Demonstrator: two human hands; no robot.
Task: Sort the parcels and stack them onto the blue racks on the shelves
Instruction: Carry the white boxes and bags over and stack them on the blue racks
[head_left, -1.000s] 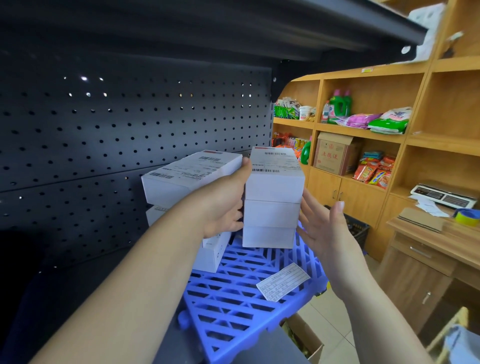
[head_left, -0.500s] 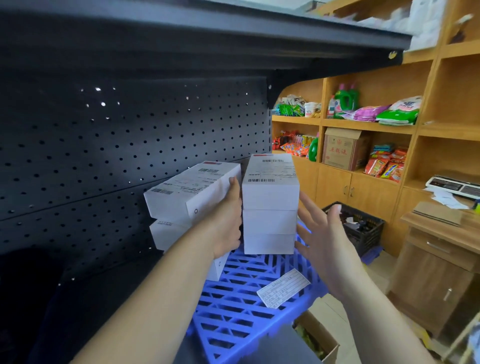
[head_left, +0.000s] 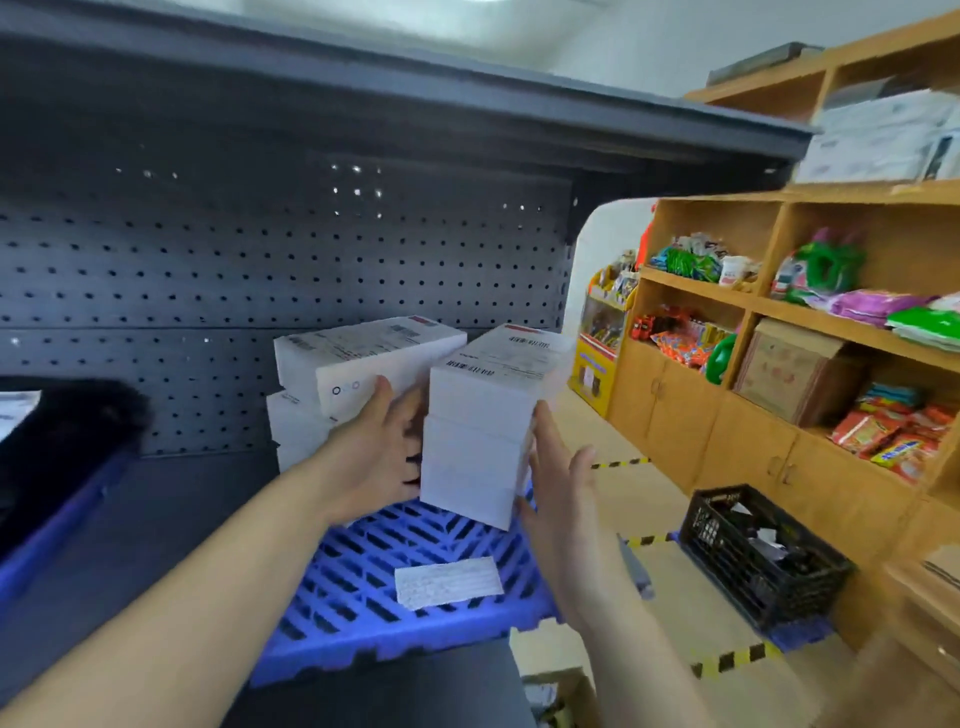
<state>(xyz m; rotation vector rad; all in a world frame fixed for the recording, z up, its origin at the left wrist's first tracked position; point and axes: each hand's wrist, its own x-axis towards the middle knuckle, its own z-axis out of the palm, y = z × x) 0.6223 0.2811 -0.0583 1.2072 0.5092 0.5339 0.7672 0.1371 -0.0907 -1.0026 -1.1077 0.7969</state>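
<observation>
Two stacks of white parcels with shipping labels stand on a blue slatted rack (head_left: 363, 587) on the dark metal shelf. The left stack (head_left: 358, 358) sits near the pegboard back wall. The right stack (head_left: 478, 447) is taller and stands nearer the rack's right edge. My left hand (head_left: 374, 457) reaches in between the two stacks, its fingers lying against the left side of the right stack and its thumb up by the left stack. With straight fingers, my right hand (head_left: 558, 493) lies flat against the right side of the right stack.
A loose paper label (head_left: 447, 581) lies on the rack's front. Another blue rack (head_left: 57, 525) holding a black item is at the left. A dark shelf (head_left: 363, 104) hangs overhead. A black crate (head_left: 758, 556) and wooden goods shelves (head_left: 769, 306) stand to the right.
My right hand has closed the gap and now touches the right stack's side. The left hand stays between the stacks. My view has swung left and back, showing more shelf.
</observation>
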